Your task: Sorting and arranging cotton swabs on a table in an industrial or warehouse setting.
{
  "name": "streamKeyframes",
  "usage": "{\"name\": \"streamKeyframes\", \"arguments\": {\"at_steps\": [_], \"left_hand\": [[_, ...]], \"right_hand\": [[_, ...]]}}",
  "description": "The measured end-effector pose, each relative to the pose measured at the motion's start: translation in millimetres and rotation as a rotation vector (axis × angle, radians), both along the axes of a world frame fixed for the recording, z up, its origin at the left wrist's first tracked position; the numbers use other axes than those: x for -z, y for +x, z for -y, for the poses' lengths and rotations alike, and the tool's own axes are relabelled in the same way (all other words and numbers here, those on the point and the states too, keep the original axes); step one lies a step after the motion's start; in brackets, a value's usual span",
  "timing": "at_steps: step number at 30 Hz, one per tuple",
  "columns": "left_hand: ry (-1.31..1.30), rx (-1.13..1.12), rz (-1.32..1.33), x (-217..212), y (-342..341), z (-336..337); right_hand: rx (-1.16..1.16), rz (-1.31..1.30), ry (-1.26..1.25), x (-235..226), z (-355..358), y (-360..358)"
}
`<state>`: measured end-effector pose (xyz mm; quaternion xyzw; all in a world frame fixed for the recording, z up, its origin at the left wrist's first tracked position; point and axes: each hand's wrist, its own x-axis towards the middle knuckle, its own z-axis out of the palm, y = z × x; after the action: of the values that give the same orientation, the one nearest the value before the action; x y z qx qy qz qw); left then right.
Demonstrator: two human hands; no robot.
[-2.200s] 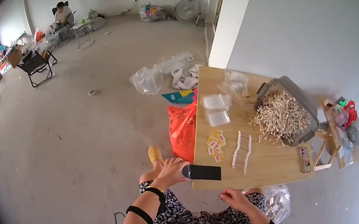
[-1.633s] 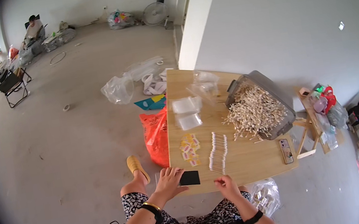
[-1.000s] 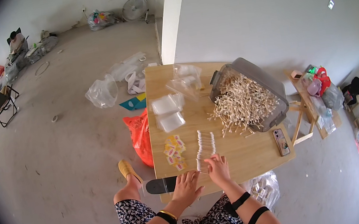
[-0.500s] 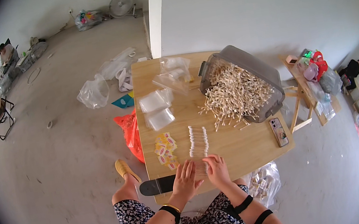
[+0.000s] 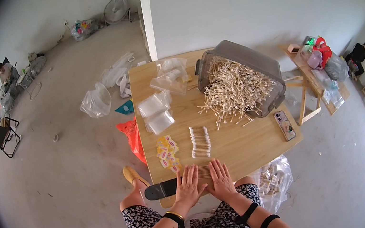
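My left hand (image 5: 187, 188) and my right hand (image 5: 220, 180) lie side by side at the table's front edge, fingers stretched out and flat. A row of cotton swabs (image 5: 204, 172) shows between them, its ends covered by my fingers. Just beyond lies a second neat row of cotton swabs (image 5: 200, 142). A black strip with a rounded end (image 5: 159, 190) reaches out from under my left hand. Small yellow-and-white printed slips (image 5: 168, 154) are spread beyond that hand. Farther back, a tipped grey plastic bin (image 5: 250, 56) spills a heap of loose cotton swabs (image 5: 236, 88).
Clear plastic bags (image 5: 155, 111) lie stacked at the wooden table's (image 5: 242, 152) left, with more behind. A phone (image 5: 285, 126) rests at the right edge. A red bag (image 5: 131, 139) hangs at the left side; a filled clear bag (image 5: 275, 180) sits below right. Two people work farther off.
My right hand has gone from curled fingers to lying flat and stretched out. My left hand stays beside the near swabs. The view has shifted slightly.
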<state>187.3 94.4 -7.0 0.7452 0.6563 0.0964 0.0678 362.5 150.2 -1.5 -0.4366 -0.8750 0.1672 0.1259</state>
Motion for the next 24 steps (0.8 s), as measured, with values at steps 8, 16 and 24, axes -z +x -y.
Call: {"name": "streamKeyframes", "arguments": {"at_steps": [8, 16, 24], "left_hand": [[-0.076, 0.003, -0.221, -1.8, 1.8, -14.3], [-0.088, -0.015, -0.239, 7.5, 7.8, -14.2], [0.026, -0.006, -0.088, 15.6, 3.2, -12.7]], "right_hand": [[0.047, -0.089, 0.113, -6.2, -34.3, -12.3], [0.022, -0.137, 0.147, -5.7, -52.8, -23.2], [0.059, -0.161, 0.156, -11.1, -55.4, -29.3]]}}
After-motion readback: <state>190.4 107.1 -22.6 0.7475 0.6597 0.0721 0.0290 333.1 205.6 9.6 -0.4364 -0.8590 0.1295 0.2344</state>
